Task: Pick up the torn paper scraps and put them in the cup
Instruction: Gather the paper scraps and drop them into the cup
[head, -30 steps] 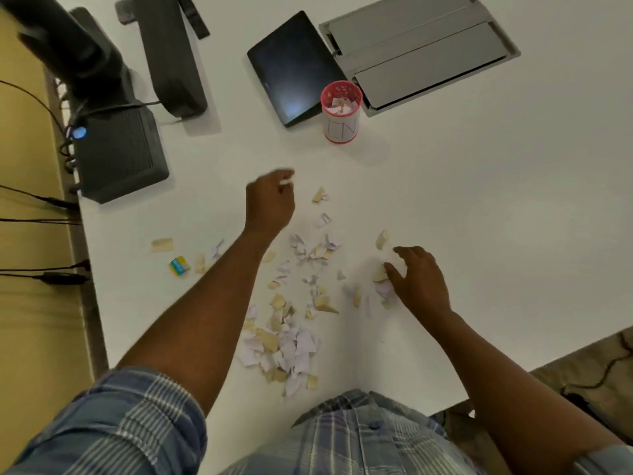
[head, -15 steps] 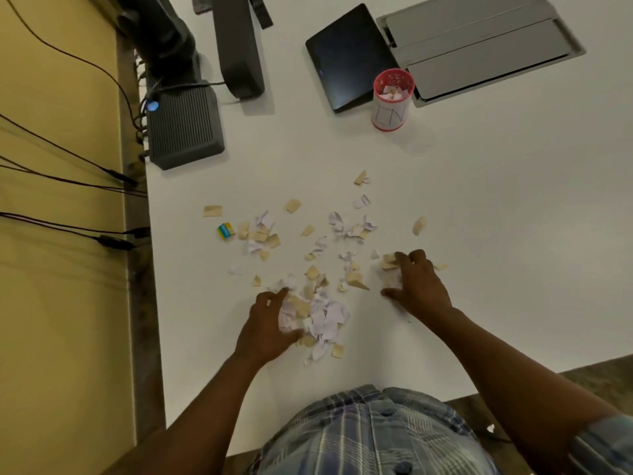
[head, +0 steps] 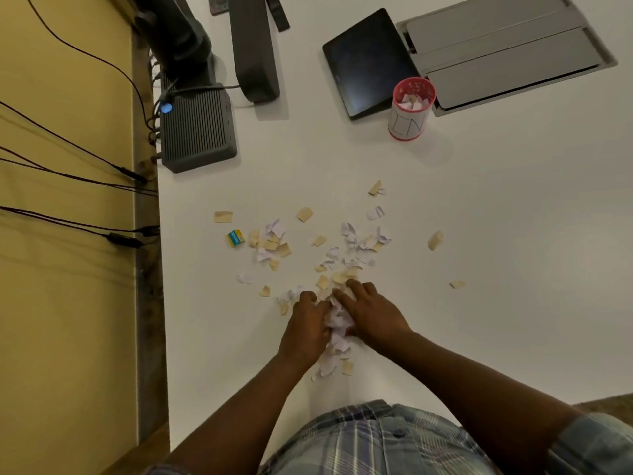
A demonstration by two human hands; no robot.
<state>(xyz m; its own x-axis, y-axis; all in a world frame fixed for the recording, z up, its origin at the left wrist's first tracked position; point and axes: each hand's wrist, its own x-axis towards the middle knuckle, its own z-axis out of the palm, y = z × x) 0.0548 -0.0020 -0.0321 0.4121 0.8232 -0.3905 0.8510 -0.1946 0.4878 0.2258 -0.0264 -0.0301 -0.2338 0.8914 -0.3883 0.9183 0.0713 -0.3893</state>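
Note:
Torn white and tan paper scraps (head: 346,246) lie scattered over the middle of the white table (head: 513,234). A denser heap of scraps (head: 337,323) sits near the front edge, squeezed between my two hands. My left hand (head: 306,325) presses against the heap from the left, fingers curled onto it. My right hand (head: 371,313) presses from the right, fingers over the scraps. A red-rimmed cup with a white label (head: 409,109) stands upright far back right, with several scraps inside it. Both hands are well short of the cup.
A black tablet (head: 366,63) lies just left of the cup, a grey hatch panel (head: 507,53) behind it. A dark ribbed box (head: 197,128), a black stand (head: 253,49) and cables sit at the back left. A small yellow-blue eraser (head: 235,238) lies among the left scraps.
My left hand drew back from the far scraps to the near heap. My right hand slid left, and both hands now meet around the heap.

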